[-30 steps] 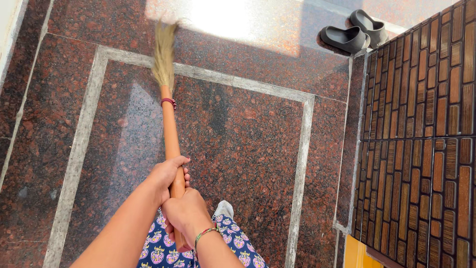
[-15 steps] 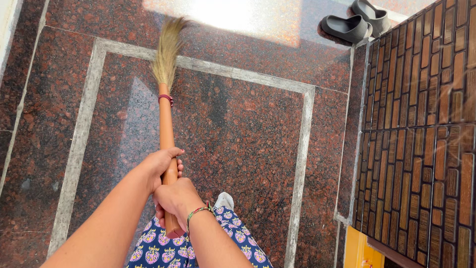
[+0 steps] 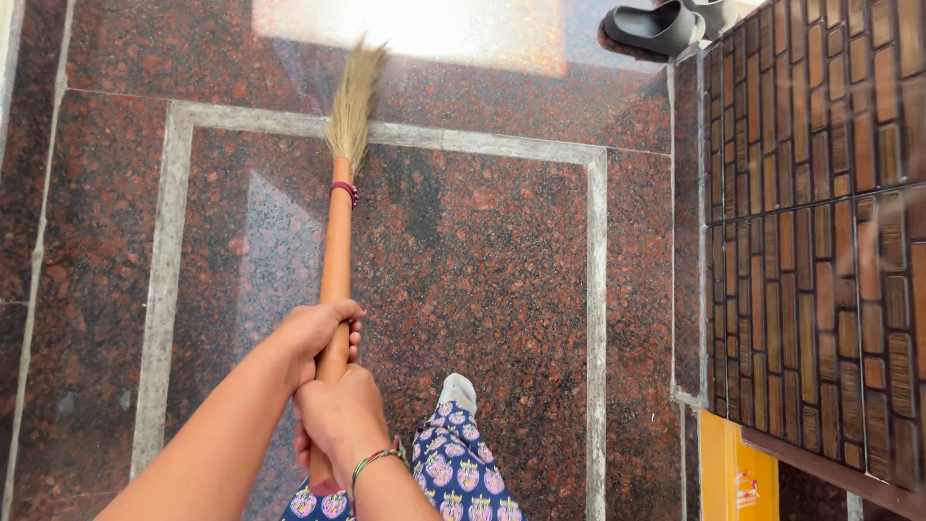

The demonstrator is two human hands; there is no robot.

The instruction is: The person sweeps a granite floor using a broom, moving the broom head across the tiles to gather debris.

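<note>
In the head view, we hold a broom (image 3: pixel 340 241) whose long axis runs from the lower middle of the frame up toward the top, tilted slightly right. Its orange handle passes through both our fists, and the straw bristles (image 3: pixel 355 106) fan out at upper centre, over the grey inlay strip (image 3: pixel 386 133) of the red granite floor (image 3: pixel 482 270). Our left hand (image 3: pixel 320 331) sits higher on the handle, nearer the bristles, fingers curled tight around it. Our right hand (image 3: pixel 340 417), wearing a thread bracelet, is wrapped closed around the handle just below, touching the left. Grey slippers (image 3: pixel 656 27) lie at upper right, beside the brick-pattern wall (image 3: pixel 820 222).
</note>
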